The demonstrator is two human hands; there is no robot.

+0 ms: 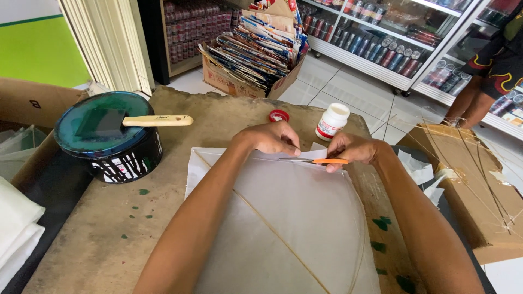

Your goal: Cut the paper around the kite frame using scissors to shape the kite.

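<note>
The right hand holds one pair of orange-handled scissors, its grip wrapped round the handles, the blades pointing left along the far edge of the paper. The left hand pinches that same edge just beside the blade tips, fingers pressed tight on the sheet. So the cut line sits right between the two hands, at the top of the paper, near the middle of the surface.

The paper is one thin white sheet, spread flat over a larger white sheet beneath it. Two thin sticks lie under or against it: one runs straight on a diagonal, one bows along the right side.

To the left stands one black tub with a teal lid, and one wooden-handled squeegee rests across the lid. Behind the hands lie one small red cap and one white bottle, well apart from the scissors. One open cardboard box sits off the right edge of the surface. Another person's arm shows at the far right, away from the work.
</note>
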